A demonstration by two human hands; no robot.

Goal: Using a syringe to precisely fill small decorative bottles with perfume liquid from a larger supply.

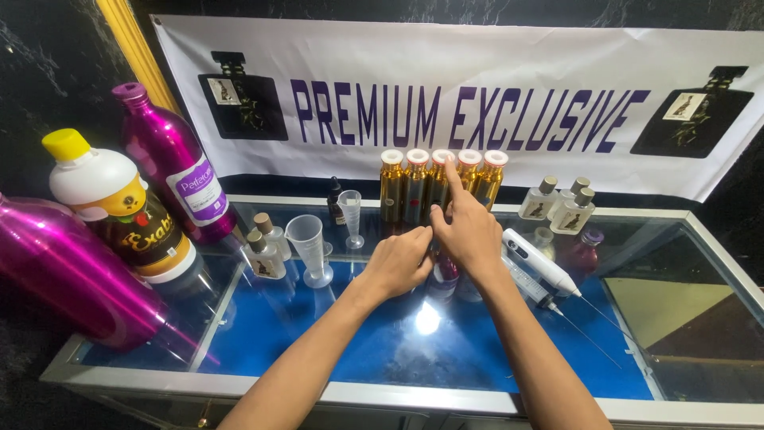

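Gold bottles [439, 185] touched by right hand [465, 231] forefinger, left hand [398, 261] loosely curled, holding nothing visible

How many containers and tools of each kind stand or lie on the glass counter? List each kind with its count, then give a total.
Gold bottles with white caps: 5
Magenta metal bottles: 2
White jug with yellow cap: 1
Small clear square bottles: 5
Small dark dropper bottle: 1
Clear measuring cups: 2
Syringes: 2
Total: 18
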